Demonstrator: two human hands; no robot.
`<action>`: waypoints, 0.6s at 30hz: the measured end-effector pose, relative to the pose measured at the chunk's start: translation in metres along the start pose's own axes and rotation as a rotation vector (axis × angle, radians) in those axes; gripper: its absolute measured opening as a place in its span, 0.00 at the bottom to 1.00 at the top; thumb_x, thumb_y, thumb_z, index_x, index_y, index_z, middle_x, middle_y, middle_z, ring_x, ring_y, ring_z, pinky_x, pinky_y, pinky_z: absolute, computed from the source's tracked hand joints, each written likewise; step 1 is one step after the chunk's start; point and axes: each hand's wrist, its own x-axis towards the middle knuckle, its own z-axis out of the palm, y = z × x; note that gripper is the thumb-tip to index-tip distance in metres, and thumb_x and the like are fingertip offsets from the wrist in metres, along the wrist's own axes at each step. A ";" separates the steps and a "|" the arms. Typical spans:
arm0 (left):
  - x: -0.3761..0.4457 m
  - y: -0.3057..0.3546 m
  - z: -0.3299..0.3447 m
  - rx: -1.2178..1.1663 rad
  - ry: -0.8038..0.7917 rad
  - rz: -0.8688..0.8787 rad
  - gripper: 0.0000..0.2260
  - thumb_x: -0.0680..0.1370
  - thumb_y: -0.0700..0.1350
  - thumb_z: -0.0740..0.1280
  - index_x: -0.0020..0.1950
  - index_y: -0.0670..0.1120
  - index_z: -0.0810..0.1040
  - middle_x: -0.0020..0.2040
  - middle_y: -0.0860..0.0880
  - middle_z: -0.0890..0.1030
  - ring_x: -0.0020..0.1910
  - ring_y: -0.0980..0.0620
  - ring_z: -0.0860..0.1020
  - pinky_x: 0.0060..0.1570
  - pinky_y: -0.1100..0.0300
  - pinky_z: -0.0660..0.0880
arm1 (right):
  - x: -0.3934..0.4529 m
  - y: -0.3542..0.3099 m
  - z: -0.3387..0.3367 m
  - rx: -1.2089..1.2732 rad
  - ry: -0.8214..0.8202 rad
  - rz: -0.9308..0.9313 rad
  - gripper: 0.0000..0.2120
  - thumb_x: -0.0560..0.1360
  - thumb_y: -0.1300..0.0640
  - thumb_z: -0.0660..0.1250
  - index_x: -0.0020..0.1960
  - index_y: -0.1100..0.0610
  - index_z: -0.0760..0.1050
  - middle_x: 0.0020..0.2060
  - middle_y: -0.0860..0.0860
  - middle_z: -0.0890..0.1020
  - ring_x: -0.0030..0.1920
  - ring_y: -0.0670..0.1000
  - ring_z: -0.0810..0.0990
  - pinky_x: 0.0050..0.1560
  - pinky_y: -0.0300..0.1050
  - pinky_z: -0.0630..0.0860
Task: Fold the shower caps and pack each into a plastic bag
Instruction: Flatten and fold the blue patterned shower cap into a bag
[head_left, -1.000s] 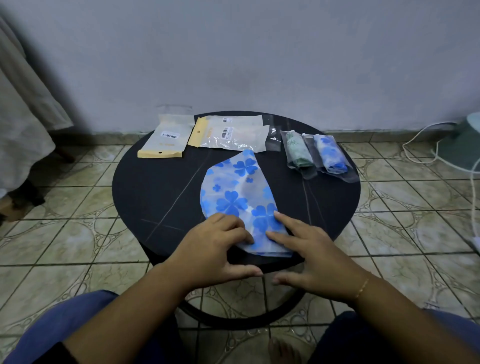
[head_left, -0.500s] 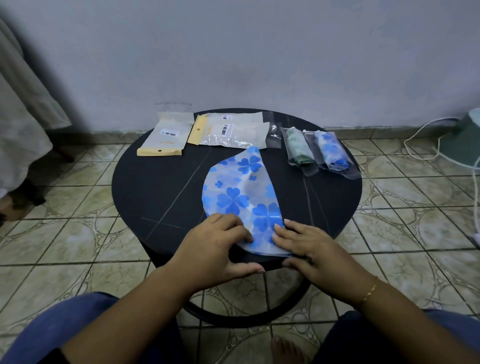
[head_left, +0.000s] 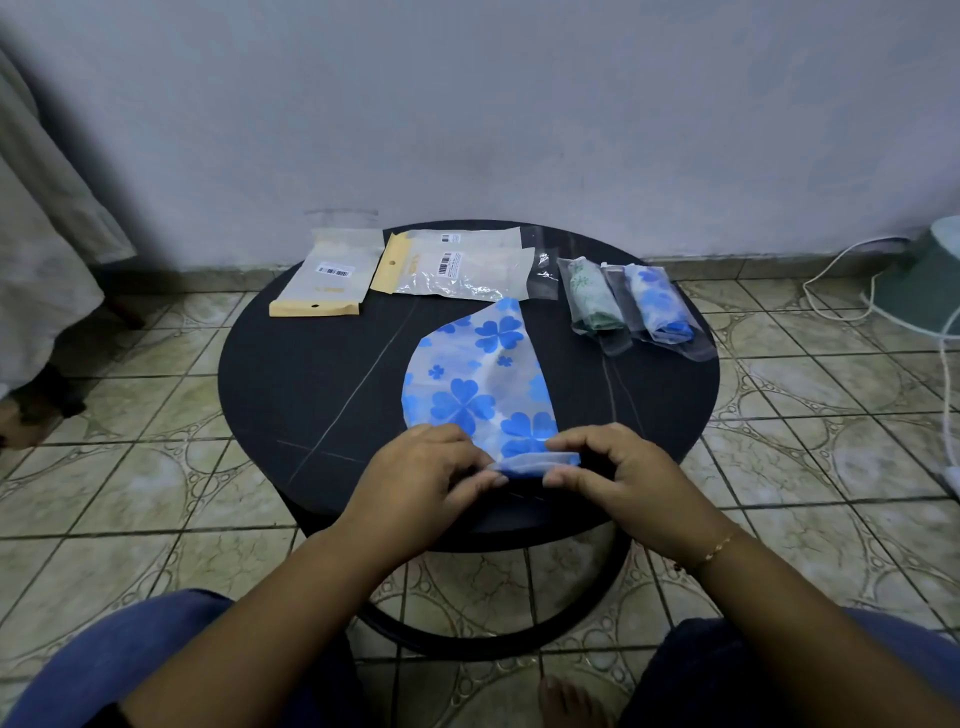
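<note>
The blue clover-print shower cap (head_left: 483, 379) lies folded flat on the round black counter (head_left: 291, 384). Its near edge is turned up, pinched by the left hand (head_left: 426, 483) and right hand (head_left: 618, 478). Two bagged caps (head_left: 628, 306) sit far right, and empty plastic bags (head_left: 415, 270) lie behind.

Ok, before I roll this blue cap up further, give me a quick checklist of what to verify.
1. Both hands on the near edge: ok. The left hand and right hand pinch the turned-up hem of the blue flowered shower cap.
2. Cap lying flat ahead of the roll: ok, folded in a half-round on the round table.
3. Roll even across its width: cannot tell, the hands cover both ends.
4. Spare plastic bags within reach: ok, at the far edge.
5. Packed caps out of the roll's path: ok, they lie to the far right.
</note>
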 end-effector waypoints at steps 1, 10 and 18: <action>0.001 -0.001 0.000 -0.024 -0.015 -0.034 0.20 0.72 0.66 0.56 0.44 0.55 0.82 0.41 0.58 0.79 0.44 0.58 0.75 0.43 0.62 0.72 | 0.001 0.000 -0.002 0.003 -0.034 0.029 0.14 0.69 0.50 0.73 0.54 0.43 0.77 0.49 0.44 0.77 0.52 0.42 0.75 0.52 0.26 0.68; 0.006 -0.002 -0.006 -0.250 -0.066 -0.266 0.07 0.75 0.54 0.68 0.45 0.53 0.84 0.41 0.57 0.80 0.46 0.61 0.77 0.48 0.67 0.71 | 0.021 -0.005 0.000 0.101 0.051 0.143 0.06 0.73 0.56 0.70 0.41 0.58 0.83 0.40 0.52 0.84 0.42 0.50 0.81 0.44 0.41 0.74; 0.010 0.001 -0.002 -0.389 0.060 -0.463 0.06 0.73 0.51 0.72 0.49 0.55 0.84 0.37 0.63 0.80 0.39 0.68 0.76 0.42 0.77 0.69 | 0.032 -0.011 0.006 0.107 0.140 0.340 0.13 0.74 0.53 0.69 0.38 0.62 0.79 0.35 0.54 0.80 0.36 0.49 0.74 0.37 0.41 0.69</action>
